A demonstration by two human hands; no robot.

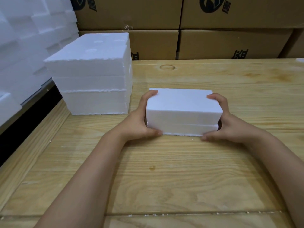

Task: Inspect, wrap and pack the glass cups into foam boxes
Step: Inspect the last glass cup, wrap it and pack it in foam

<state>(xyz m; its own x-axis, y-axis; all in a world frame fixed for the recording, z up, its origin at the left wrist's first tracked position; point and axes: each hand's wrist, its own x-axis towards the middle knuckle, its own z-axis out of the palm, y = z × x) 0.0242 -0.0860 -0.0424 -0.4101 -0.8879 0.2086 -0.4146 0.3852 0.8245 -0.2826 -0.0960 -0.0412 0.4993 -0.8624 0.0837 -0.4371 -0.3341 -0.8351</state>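
A closed white foam box (182, 111) rests on the wooden table (164, 178) in the middle of the view, its lid seated on the base with a thin seam along the front. My left hand (139, 122) grips its left end, fingers over the top corner and thumb at the bottom front edge. My right hand (222, 122) grips the right end the same way. No glass cup is visible; the box's inside is hidden.
A stack of larger white foam boxes (93, 76) stands on the table to the left, close to the small box. More foam pieces (24, 38) pile up at the far left. Brown cardboard cartons (213, 30) line the back edge.
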